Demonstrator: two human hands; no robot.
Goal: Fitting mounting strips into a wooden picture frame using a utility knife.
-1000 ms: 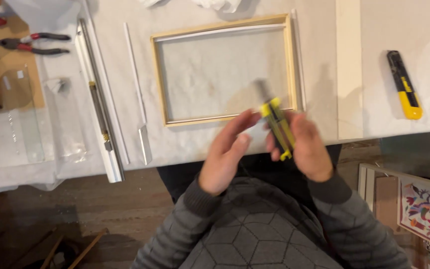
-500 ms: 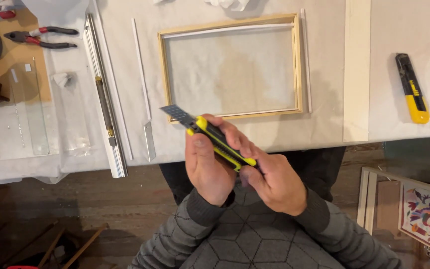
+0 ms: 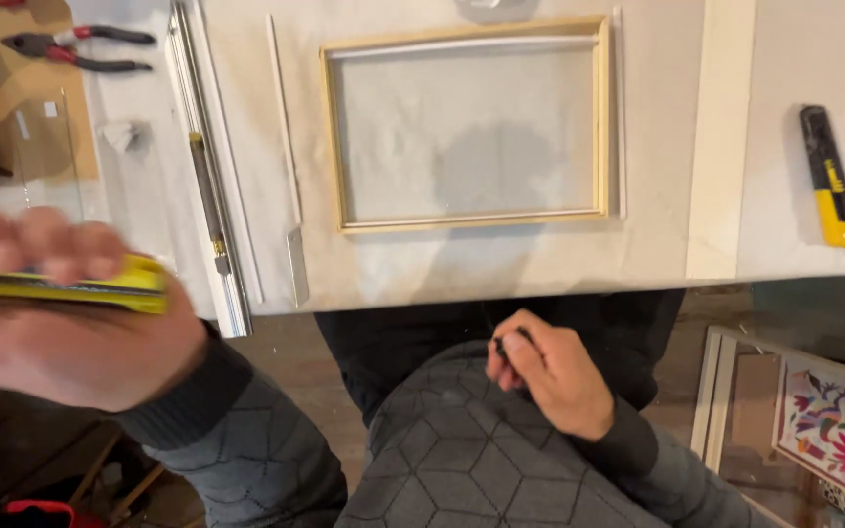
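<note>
Left hand grips yellow knife, blurred; right hand pinches something small and dark; slip could cut

- Left hand — motion-blurred, cut by the left edge; the yellow knife it grips is smeared
- Right hand pinches something small and dark — too small to tell
- Flowered picture cut by the right edge

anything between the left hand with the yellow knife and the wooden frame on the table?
Yes. The left hand holds the yellow utility knife off the table's near-left edge. A metal straightedge and a thin white strip lie between it and the wooden frame.
</note>
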